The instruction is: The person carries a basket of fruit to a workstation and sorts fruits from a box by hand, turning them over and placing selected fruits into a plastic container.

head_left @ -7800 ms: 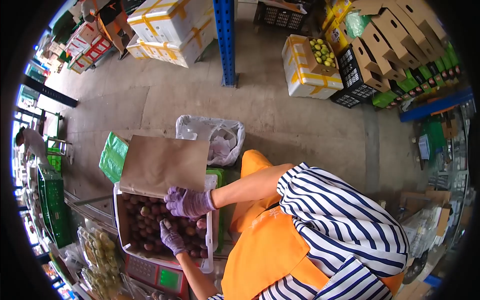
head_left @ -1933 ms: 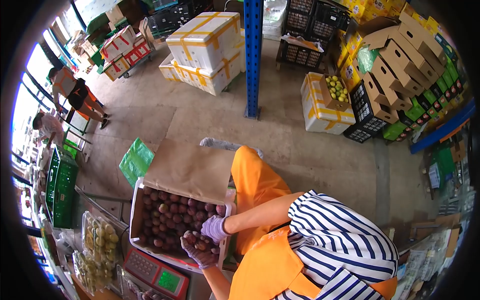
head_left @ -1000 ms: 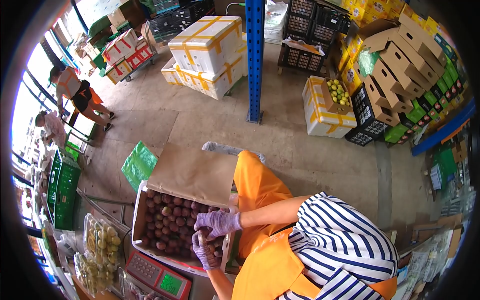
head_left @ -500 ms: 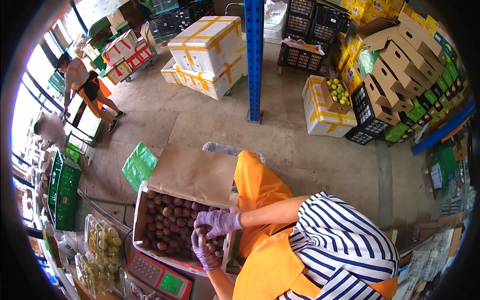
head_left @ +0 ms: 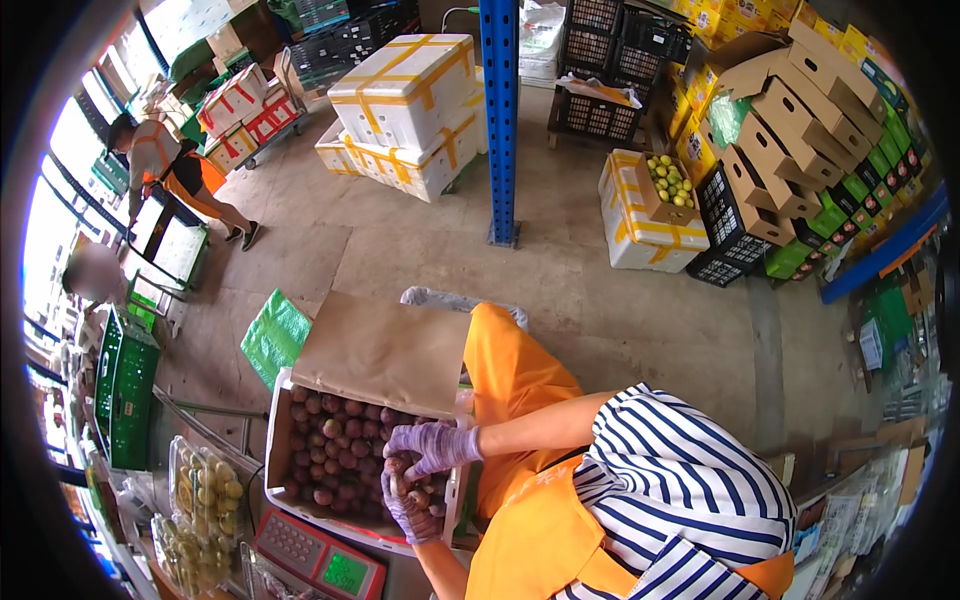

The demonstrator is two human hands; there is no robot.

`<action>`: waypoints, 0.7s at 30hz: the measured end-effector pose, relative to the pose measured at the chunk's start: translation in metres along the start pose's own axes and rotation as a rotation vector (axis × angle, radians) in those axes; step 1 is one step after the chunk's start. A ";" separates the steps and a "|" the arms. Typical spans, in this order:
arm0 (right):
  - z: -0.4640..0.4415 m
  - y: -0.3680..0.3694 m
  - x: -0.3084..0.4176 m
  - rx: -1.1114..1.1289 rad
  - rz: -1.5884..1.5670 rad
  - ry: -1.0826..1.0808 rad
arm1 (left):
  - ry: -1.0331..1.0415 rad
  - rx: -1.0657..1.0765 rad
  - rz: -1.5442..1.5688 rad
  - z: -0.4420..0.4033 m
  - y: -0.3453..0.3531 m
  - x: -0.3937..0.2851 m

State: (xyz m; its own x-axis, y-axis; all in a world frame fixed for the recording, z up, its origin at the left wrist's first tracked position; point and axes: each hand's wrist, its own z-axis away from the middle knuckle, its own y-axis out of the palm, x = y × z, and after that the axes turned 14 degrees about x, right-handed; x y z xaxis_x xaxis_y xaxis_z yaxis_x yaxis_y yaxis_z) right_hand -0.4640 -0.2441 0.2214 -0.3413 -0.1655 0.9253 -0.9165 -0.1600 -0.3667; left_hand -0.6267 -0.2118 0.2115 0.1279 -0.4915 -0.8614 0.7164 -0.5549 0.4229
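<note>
Below me stands a white foam box (head_left: 282, 412) of round, dark purple passion fruits (head_left: 330, 450). Both my hands wear purple knitted gloves and meet over its right side. My right hand (head_left: 435, 446) comes in from above with curled fingers. Just below it, my left hand (head_left: 408, 508) curls upward. A reddish-brown passion fruit (head_left: 398, 466) shows between them, partly covered by the fingers. A brown cardboard flap (head_left: 385, 350) lies folded back along the box's far side.
A red scale (head_left: 318, 555) with a lit green display sits beside the box. Clear packs of yellowish fruit (head_left: 205, 490) lie to the left. A blue post (head_left: 500, 130), taped foam boxes (head_left: 405, 95) and a carton of green-yellow fruit (head_left: 670, 185) stand beyond. A person (head_left: 165, 170) bends over a trolley.
My hands stay together over the fruit, with only slight finger movement. The view has shifted a little. The person at the far left leans further forward over the trolley.
</note>
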 end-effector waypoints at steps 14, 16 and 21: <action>-0.002 -0.027 0.015 0.105 -0.249 -0.009 | 0.205 0.121 -0.366 0.008 0.007 -0.002; -0.002 -0.019 0.003 0.039 -0.268 -0.009 | 0.171 0.143 -0.292 0.003 -0.008 0.006; -0.003 -0.004 0.000 -0.004 -0.427 0.051 | -0.004 0.046 0.121 0.012 -0.013 0.002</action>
State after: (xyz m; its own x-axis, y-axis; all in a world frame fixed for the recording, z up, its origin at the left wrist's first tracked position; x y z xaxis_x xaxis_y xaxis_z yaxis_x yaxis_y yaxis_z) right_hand -0.4614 -0.2405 0.2233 0.0593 -0.0372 0.9975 -0.9784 -0.2004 0.0507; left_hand -0.6438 -0.2132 0.2078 0.2088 -0.5597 -0.8020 0.6636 -0.5212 0.5366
